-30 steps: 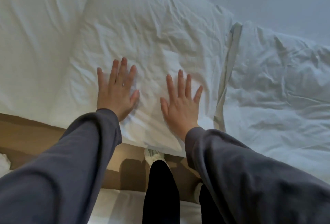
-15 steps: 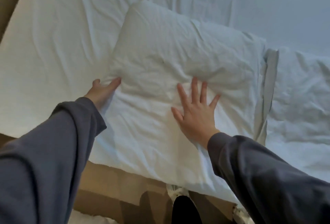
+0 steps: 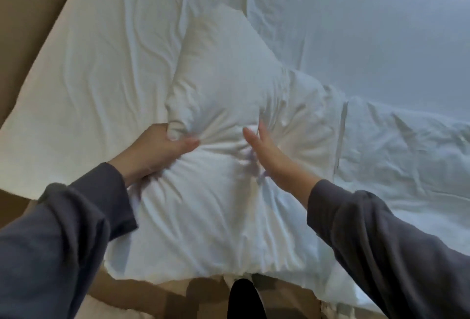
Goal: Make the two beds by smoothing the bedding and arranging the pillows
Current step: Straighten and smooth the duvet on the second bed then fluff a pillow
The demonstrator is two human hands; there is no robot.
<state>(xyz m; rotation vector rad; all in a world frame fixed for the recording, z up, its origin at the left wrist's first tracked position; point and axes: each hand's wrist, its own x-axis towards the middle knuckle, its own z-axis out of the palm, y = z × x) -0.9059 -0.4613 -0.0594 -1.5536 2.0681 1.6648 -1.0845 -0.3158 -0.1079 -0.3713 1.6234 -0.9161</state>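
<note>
Right, squeezing in on the soft white pillow point(image 3: 229, 104), lying slantwise on the wrinkled white sheet point(image 3: 101, 64) at the bed's near edge, its cloth puckered into creases fanning out from two grips. Left hand point(image 3: 157, 150) clamped round the pillow's left side, thumb stretched over the top, fingers curled out of sight beneath; right hand point(image 3: 269, 155) turned on edge, thumb and near-straight fingers pinching a fold of the cover. Grey sleeves point(image 3: 63, 242) reaching in from below, rumpled duvet point(image 3: 407, 153) just beside on the right.
</note>
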